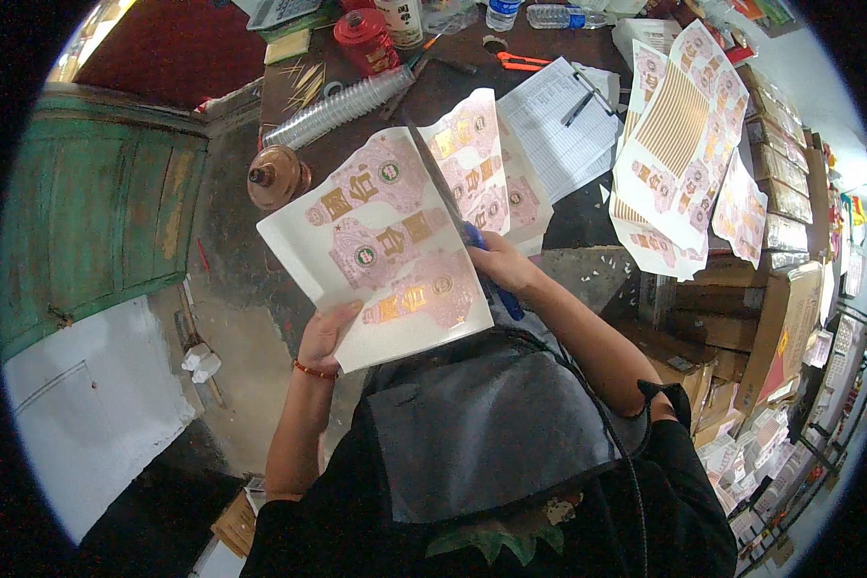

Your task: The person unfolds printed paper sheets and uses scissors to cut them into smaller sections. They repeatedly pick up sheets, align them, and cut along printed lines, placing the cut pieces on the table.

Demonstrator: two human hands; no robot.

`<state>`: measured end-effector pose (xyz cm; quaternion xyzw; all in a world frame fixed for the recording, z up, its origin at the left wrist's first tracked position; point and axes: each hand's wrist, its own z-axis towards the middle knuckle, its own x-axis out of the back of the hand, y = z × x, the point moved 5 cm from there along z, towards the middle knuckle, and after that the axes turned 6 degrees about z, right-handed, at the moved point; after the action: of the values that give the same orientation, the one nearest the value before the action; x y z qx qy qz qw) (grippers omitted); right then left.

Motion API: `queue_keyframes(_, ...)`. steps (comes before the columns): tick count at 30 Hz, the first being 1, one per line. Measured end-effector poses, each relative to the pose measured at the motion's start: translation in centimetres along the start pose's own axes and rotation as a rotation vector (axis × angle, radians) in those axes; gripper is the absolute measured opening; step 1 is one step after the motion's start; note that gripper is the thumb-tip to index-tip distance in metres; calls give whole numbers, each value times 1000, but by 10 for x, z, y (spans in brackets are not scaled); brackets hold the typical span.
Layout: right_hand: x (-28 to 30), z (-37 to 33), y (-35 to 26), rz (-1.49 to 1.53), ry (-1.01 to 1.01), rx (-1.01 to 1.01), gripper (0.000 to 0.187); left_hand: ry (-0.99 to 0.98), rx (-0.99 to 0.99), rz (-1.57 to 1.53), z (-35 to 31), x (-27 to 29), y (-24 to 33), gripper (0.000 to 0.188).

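Observation:
My left hand (328,332) grips the lower left edge of a white label sheet (308,252) printed with pink and gold bottle-shaped labels, thumb on top. The sheet is held up in front of my apron. My right hand (503,263) is closed around the blue handles of a large pair of scissors (437,175). The long dark blades point away from me along the sheet's right edge. Just beyond the blades, a strip of similar labels (482,173) stands up, and another printed piece (523,200) lies behind it on the dark table (356,144).
More label sheets (679,135) overlap on the table's right side. Beside them lie papers with a pen (580,108). A stack of clear plastic cups (342,106), a copper-coloured lidded pot (277,177), a red container (365,42) and water bottles (564,16) occupy the back and left. Cardboard boxes (790,313) stand right.

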<state>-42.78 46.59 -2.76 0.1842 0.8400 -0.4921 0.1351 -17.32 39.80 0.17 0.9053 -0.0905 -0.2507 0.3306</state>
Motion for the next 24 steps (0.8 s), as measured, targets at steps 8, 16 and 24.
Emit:
queue_keyframes(8,-11,23,18,31,58,36,37,12,16,32,24,35,-18,35)
queue_keyframes(16,-21,46,35,106,103,-51,44,154,51,59,35,54,-27,31)
queue_keyframes(24,-14,76,28,-133,72,-23,49,201,37,197,42,74,-34,28)
